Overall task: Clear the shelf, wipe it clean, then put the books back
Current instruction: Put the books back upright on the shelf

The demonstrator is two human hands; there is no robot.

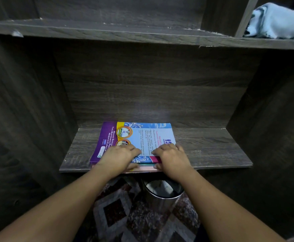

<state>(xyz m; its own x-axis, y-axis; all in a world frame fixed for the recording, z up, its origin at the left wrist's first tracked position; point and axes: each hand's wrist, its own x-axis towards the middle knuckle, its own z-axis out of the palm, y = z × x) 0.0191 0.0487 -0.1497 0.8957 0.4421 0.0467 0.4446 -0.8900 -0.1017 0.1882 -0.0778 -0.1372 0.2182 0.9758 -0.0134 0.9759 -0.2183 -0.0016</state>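
- A stack of books [137, 137] lies flat on the shelf [212, 149], near its middle.
- The near edge of the stack sits at the near edge of the shelf.
- The top book has a blue and purple cover with small print on it.
- 2 hands hold the near end of the stack.
- The left hand [118, 158] has its fingers on the top cover and its thumb on the near edge, so it pinches the books.
- The right hand [172, 158] holds the same way, just right of the left hand.
- The shelf is dark wood, with wood walls on the left, right and far sides.
- A top shelf [108, 30] runs above it.
- A pale blue cloth [278, 21] lies on the top shelf, far right.
- A shiny bin [162, 191] stands on the floor under the hands.
- The bin stands on a rug [118, 210] with diamond shapes.
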